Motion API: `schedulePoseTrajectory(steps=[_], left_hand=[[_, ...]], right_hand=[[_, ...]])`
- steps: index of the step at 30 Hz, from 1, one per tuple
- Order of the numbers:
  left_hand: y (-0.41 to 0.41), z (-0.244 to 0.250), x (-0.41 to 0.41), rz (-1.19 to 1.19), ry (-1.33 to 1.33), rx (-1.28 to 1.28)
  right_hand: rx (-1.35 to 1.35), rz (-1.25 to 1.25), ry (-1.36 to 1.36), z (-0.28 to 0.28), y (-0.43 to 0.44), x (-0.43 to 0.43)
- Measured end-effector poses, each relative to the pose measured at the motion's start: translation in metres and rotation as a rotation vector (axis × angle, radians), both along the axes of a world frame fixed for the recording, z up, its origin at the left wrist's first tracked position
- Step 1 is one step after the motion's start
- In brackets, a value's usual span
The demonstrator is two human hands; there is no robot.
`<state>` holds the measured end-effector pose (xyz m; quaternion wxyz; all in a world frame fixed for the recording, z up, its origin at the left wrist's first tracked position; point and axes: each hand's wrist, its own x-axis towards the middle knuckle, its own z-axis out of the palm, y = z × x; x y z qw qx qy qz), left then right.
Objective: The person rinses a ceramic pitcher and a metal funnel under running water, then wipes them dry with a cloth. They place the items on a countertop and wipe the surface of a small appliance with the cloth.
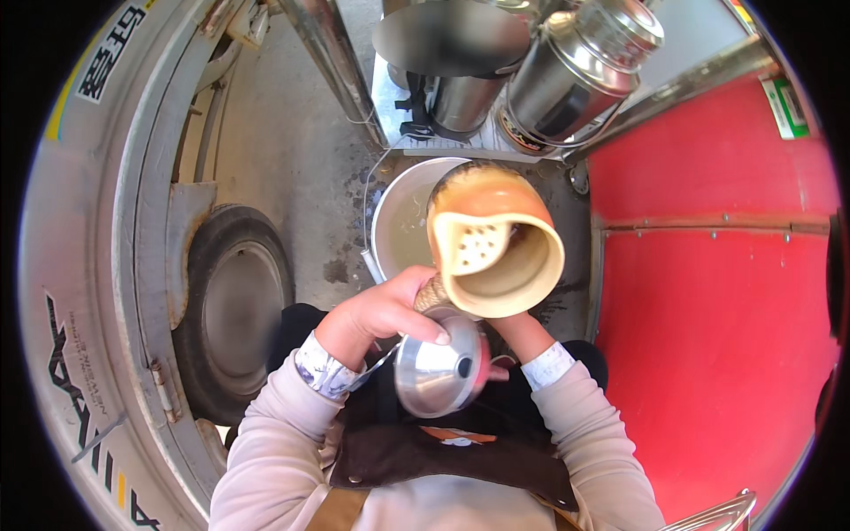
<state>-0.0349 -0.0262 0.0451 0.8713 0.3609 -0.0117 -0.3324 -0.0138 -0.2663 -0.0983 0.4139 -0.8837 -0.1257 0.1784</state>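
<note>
My left hand point(392, 305) grips the rope-wrapped handle of an orange and cream ceramic teapot point(505, 292), and its thumb also rests on a metal funnel point(431, 375). The teapot is tilted so that its wide round mouth and the strainer holes inside face up at me. My right hand point(514, 325) is behind the teapot's lower right side; its fingers are hidden, so its hold cannot be told. The funnel hangs just below the teapot, over my dark apron point(451, 458). Behind the teapot, a white bucket point(398, 219) with cloudy liquid stands on the floor.
Ahead, a metal-framed cart shelf point(491, 136) bears a large steel vacuum flask point(571, 79) and other steel vessels. A vehicle wheel point(236, 312) and grey body panels are at the left. A red panel point(717, 332) stands at the right, with a wire rack point(724, 511) at the lower right.
</note>
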Motion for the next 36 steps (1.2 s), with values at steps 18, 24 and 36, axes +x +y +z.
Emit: schedulePoseTrajectory(steps=[18, 24, 36], left_hand=[[-0.030, 0.052, -0.070, 0.286, -0.324, 1.397], [-0.051, 0.043, -0.088, 0.356, -0.286, 1.497], [-0.043, 0.212, -0.114, 0.510, -0.123, 1.457]], right_hand=[[-0.052, 0.656, -0.018, 0.170, 0.056, 0.052], [0.310, 0.180, 0.197, 0.139, 0.042, 0.029], [-0.204, 0.011, -0.044, 0.343, 0.012, 0.031]])
